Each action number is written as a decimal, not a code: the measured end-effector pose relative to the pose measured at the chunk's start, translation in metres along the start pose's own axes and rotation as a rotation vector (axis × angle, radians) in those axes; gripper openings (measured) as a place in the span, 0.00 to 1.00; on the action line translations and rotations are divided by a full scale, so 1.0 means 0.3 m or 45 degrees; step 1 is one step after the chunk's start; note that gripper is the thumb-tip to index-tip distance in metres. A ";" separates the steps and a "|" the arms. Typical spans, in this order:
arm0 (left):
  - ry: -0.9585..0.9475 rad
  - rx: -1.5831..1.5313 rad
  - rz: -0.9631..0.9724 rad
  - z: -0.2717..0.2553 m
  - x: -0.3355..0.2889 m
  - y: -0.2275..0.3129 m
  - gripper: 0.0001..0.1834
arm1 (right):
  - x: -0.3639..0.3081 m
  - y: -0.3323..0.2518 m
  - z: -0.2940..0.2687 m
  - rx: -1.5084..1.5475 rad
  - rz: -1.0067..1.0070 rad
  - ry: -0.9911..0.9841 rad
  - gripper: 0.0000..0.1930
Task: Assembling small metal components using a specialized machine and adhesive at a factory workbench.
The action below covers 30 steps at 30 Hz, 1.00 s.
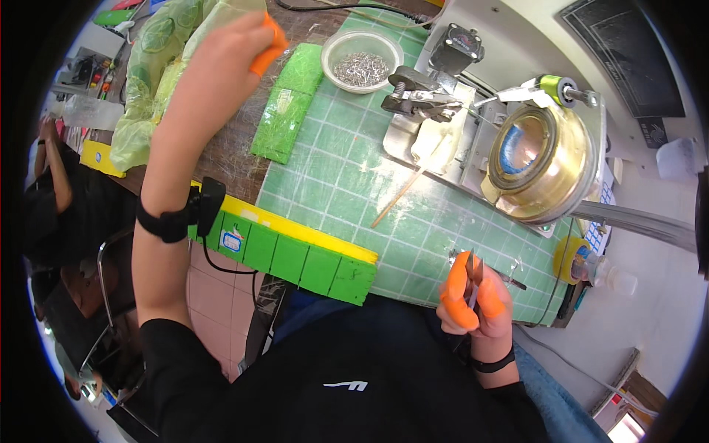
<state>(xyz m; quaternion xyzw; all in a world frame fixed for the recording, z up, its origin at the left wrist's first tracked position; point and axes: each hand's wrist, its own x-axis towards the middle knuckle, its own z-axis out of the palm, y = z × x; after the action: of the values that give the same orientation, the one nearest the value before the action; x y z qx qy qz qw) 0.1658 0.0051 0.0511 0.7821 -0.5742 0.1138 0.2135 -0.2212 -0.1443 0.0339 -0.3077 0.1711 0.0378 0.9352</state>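
My left hand [233, 52] is stretched out to the far left, beside a crumpled yellow-green plastic bag [148, 70]. Orange covers sit on its fingers, which are curled together; whatever they may pinch is hidden. Down at the right, near the front edge of the green mat [332, 177], my right hand [476, 306] grips a pair of metal tweezers [473, 277] between orange-covered fingers. The tweezers' tips point away from me and stand slightly apart. Between the hands lies a green foam-like strip [284, 103], next to a white bowl [326, 63] of small silvery metal pieces.
A small machine with a metal clamp [425, 103] and a round brass-coloured part [543, 162] occupies the right. A thin wooden stick [395, 199] rests on the mat. A green-and-yellow block [295, 258] lines the front edge. At the far right stands a yellow-banded bottle [572, 260].
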 end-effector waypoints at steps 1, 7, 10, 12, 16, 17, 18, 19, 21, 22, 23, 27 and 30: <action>-0.133 0.057 -0.024 0.031 -0.022 -0.027 0.11 | -0.013 0.006 -0.015 -0.010 -0.003 -0.011 0.25; -0.287 0.257 0.038 0.207 -0.011 -0.066 0.20 | -0.075 0.011 -0.031 -0.029 -0.136 0.229 0.18; -0.358 0.399 0.079 0.213 -0.032 -0.064 0.23 | -0.117 -0.004 -0.044 -0.252 -0.273 0.273 0.16; -0.336 0.475 0.126 0.203 -0.037 -0.061 0.24 | -0.117 -0.016 -0.061 -0.786 -0.296 0.530 0.13; -0.279 0.430 0.023 0.133 -0.043 -0.039 0.25 | -0.068 -0.029 -0.065 -1.085 -0.469 0.834 0.10; -0.108 0.332 0.011 0.094 -0.053 -0.026 0.25 | -0.061 -0.042 -0.082 -1.599 -0.577 0.885 0.09; -0.106 0.337 0.013 0.053 -0.067 -0.019 0.25 | -0.050 -0.047 -0.099 -2.111 -0.682 0.932 0.09; -0.167 0.286 -0.057 -0.008 -0.095 -0.010 0.23 | -0.042 -0.050 -0.102 -2.067 -0.644 0.996 0.09; -0.402 0.253 -0.155 -0.152 -0.147 0.027 0.21 | -0.055 -0.063 -0.142 -2.117 -0.586 0.991 0.10; -0.577 0.283 -0.186 -0.239 -0.171 0.055 0.20 | -0.059 -0.069 -0.161 -2.161 -0.537 0.969 0.11; -0.681 0.316 -0.165 -0.314 -0.186 0.088 0.20 | -0.069 -0.075 -0.170 -2.166 -0.532 0.992 0.11; -0.854 0.262 -0.225 -0.539 -0.197 0.191 0.24 | -0.080 -0.099 -0.124 -2.329 -0.455 0.894 0.13; -0.552 0.135 0.027 -0.502 -0.146 0.273 0.27 | -0.047 -0.110 -0.032 -2.375 -0.478 0.761 0.14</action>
<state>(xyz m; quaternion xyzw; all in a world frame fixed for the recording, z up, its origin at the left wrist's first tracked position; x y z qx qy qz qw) 0.0846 0.0919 0.1823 0.7922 -0.6082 -0.0247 0.0426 -0.2314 -0.1761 0.0499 -0.9382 0.2499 -0.0702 0.2288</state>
